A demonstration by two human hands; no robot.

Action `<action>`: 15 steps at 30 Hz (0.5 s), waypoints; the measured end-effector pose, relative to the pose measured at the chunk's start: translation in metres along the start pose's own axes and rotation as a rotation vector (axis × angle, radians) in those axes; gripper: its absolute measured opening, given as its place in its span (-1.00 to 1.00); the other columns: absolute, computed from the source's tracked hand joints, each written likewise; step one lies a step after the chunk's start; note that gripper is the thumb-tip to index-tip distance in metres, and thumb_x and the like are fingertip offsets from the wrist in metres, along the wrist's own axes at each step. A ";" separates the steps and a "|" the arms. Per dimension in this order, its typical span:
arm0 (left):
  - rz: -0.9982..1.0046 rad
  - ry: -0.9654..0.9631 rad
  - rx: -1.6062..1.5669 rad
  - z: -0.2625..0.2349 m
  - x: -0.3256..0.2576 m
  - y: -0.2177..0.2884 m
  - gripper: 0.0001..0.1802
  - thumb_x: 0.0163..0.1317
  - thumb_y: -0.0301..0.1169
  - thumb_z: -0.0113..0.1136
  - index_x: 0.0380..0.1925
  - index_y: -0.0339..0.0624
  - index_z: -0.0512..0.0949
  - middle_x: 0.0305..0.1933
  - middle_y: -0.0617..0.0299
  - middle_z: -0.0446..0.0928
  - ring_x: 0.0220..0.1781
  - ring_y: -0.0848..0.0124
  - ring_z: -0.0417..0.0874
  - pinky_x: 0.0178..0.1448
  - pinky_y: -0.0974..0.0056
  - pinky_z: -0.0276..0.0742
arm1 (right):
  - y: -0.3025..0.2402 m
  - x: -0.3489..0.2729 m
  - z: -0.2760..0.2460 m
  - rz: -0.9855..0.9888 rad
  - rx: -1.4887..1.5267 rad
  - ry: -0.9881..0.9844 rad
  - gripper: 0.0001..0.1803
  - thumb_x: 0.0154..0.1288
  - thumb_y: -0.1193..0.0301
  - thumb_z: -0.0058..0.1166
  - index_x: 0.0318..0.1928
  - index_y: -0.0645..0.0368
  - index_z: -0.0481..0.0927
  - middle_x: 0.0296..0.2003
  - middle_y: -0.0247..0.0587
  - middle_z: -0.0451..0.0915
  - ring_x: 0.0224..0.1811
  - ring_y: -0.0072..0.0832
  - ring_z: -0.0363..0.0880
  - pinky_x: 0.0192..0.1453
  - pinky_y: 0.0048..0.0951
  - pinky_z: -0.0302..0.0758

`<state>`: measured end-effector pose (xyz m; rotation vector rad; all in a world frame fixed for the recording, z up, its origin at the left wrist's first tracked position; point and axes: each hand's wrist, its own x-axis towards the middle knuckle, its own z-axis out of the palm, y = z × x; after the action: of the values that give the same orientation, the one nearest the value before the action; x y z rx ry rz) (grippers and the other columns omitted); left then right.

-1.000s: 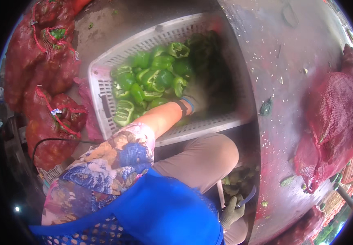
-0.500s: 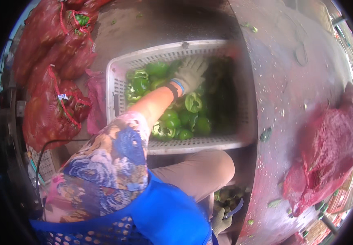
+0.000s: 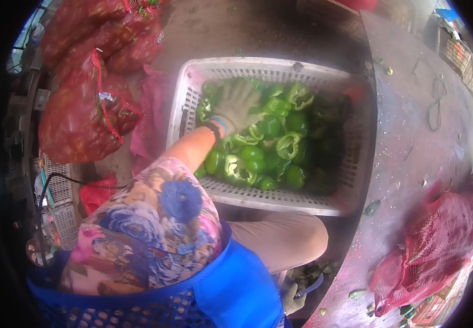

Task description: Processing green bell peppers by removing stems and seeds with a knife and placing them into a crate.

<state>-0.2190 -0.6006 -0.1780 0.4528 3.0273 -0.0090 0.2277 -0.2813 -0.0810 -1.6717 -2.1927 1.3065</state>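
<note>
My left hand point(image 3: 237, 105), in a beige work glove, lies with spread fingers on the green bell peppers point(image 3: 272, 127) at the far left inside a white plastic crate point(image 3: 272, 205). Several peppers are cut open, and pale insides show. Low in the picture, beside my knee, my right hand point(image 3: 291, 299) wears a similar glove and is closed around a knife point(image 3: 314, 285) with a curved blade. My blue apron partly hides that hand.
Red mesh sacks point(image 3: 78, 120) bulge at the left. A board-like surface point(image 3: 406, 142), strewn with scraps, runs along the right, with a crumpled red mesh sack point(image 3: 433, 246) on it. Grey baskets point(image 3: 66, 224) stand at the lower left.
My left hand has swept leftward across the peppers in the crate, uncovering more of them in the middle. The whole view has shifted. My right hand still holds the knife beside my knee.
</note>
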 end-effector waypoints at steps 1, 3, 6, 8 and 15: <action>-0.070 -0.044 0.056 0.006 -0.011 -0.009 -0.20 0.31 0.17 -0.11 0.47 0.12 0.04 0.56 -0.14 -0.19 0.57 -0.10 -0.16 0.54 -0.15 -0.29 | -0.007 -0.003 0.002 0.009 -0.015 -0.005 -0.61 0.19 0.41 0.24 -0.06 0.46 0.57 -0.31 -0.17 0.60 -0.29 -0.50 0.50 -0.21 -0.43 0.44; -0.046 0.154 -0.020 0.027 -0.008 -0.007 -0.20 0.19 0.03 0.15 0.41 0.11 0.17 0.44 -0.23 0.02 0.41 -0.24 0.08 0.45 -0.23 -0.03 | -0.028 -0.009 0.014 0.059 0.076 -0.070 -0.64 0.23 0.42 0.21 -0.06 0.45 0.57 -0.34 -0.20 0.59 -0.34 -0.52 0.49 -0.26 -0.46 0.43; -0.104 0.106 -0.025 0.033 0.003 -0.005 -0.25 0.30 0.10 -0.03 0.44 0.16 0.10 0.49 -0.34 -0.18 0.48 -0.32 -0.06 0.52 -0.18 -0.14 | -0.058 -0.020 0.017 0.073 -0.052 -0.097 -0.60 0.25 0.41 0.15 -0.01 0.49 0.53 -0.30 -0.14 0.60 -0.34 -0.49 0.54 -0.31 -0.48 0.47; -0.122 0.066 0.006 0.031 0.005 -0.010 -0.25 0.34 0.09 -0.07 0.47 0.21 0.03 0.52 -0.33 -0.27 0.53 -0.31 -0.20 0.54 -0.17 -0.24 | -0.079 -0.026 0.016 0.057 -0.210 -0.122 -0.54 0.25 0.38 0.10 0.04 0.53 0.50 -0.24 -0.06 0.62 -0.32 -0.44 0.58 -0.33 -0.47 0.51; -0.128 -0.099 -0.324 0.006 0.017 0.041 -0.26 0.38 0.06 -0.14 0.48 0.08 0.01 0.56 -0.21 -0.35 0.58 -0.15 -0.37 0.55 -0.18 -0.42 | -0.026 -0.023 -0.015 0.098 -0.106 0.048 -0.60 0.27 0.44 0.08 0.01 0.53 0.51 -0.26 -0.13 0.61 -0.24 -0.46 0.55 -0.14 -0.44 0.47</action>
<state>-0.2224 -0.5570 -0.1848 0.2234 2.8773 0.4297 0.2257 -0.2930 -0.0452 -1.8502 -2.2151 1.1774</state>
